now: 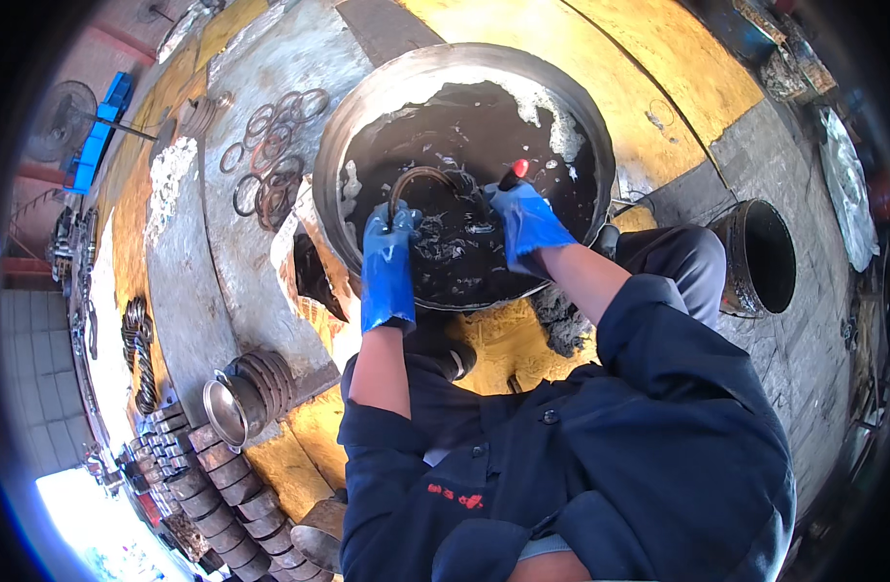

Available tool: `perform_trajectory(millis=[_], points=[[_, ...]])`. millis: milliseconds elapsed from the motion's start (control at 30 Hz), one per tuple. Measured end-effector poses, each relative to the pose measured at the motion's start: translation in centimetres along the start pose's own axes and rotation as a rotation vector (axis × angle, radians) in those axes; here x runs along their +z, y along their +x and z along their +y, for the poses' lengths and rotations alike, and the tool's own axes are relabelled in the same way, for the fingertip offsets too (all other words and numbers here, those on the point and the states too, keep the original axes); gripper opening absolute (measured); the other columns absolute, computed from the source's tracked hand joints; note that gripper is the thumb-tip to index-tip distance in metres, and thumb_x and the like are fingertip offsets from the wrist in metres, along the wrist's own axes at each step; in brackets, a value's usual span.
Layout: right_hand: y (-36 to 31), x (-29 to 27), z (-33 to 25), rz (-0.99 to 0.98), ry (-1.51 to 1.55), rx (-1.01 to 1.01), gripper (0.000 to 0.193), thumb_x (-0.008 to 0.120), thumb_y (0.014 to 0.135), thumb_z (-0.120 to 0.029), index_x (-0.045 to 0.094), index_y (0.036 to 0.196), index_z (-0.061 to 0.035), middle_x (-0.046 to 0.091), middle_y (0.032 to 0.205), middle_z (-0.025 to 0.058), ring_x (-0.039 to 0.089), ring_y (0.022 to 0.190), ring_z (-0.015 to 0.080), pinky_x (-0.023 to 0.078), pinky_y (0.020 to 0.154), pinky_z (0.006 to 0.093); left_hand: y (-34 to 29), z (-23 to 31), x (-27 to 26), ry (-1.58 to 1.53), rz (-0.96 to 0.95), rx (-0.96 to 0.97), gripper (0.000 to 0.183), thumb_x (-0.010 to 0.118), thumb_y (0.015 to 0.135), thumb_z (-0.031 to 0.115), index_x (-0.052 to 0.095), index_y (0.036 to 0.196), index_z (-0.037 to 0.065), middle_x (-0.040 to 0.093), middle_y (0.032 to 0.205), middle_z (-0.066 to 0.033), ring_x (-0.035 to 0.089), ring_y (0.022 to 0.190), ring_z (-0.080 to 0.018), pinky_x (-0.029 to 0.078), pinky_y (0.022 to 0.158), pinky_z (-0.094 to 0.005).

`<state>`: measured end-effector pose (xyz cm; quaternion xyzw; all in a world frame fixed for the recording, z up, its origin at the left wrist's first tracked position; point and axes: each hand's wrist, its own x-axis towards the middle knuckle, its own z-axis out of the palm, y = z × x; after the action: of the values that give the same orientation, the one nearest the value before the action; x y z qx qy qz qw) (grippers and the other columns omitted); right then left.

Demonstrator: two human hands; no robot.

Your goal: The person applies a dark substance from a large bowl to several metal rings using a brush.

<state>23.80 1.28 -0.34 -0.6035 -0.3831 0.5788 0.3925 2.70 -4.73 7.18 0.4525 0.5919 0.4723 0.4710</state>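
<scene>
A large round metal tub (pixel 600 145) of dark liquid with patches of pale foam stands in front of me. My left hand (pixel 390 242), in a blue rubber glove, is closed on the near-left side of a metal ring (pixel 420 173). Part of that ring's curve shows above the liquid; its lower part is hidden. Also blue-gloved, my right hand (pixel 522 209) is closed around a tool with a red-ended handle (pixel 519 168) at the tub's right side. The tool's working end cannot be made out. Both hands are over the liquid, inside the rim.
Loose metal rings (pixel 270 155) lie on the floor left of the tub. A dark open bucket (pixel 763 257) stands at the right. Nearer left are a row of stacked metal rings (pixel 256 388) and many stacked curved metal blocks (pixel 222 485). A fan (pixel 62 121) stands far left.
</scene>
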Motion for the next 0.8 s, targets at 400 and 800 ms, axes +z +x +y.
perform_trajectory(millis=[400, 800], points=[[-0.2, 3.4, -6.3, -0.161, -0.294, -0.548, 0.029, 0.066, 0.087, -0.032, 0.069, 0.109, -0.0122, 0.072, 0.098, 0.0111, 0.070, 0.091, 0.0209, 0.054, 0.085, 0.0322, 3.4, 0.4, -0.6, -0.318, 0.029, -0.159, 0.024, 0.060, 0.094, 0.021, 0.066, 0.110, 0.004, 0.071, 0.086, -0.0053, 0.050, 0.060, -0.0045, 0.038, 0.054, -0.0202], [-3.8, 3.6, -9.5, -0.337, -0.465, -0.713, 0.032, 0.066, 0.089, -0.025, 0.066, 0.117, -0.0086, 0.071, 0.105, 0.0108, 0.067, 0.093, 0.0156, 0.053, 0.083, 0.0296, 4.0, -2.5, -2.3, -0.318, 0.045, -0.328, 0.025, 0.065, 0.091, 0.026, 0.068, 0.111, 0.011, 0.070, 0.084, -0.0035, 0.039, 0.048, -0.0050, 0.031, 0.044, -0.0194]])
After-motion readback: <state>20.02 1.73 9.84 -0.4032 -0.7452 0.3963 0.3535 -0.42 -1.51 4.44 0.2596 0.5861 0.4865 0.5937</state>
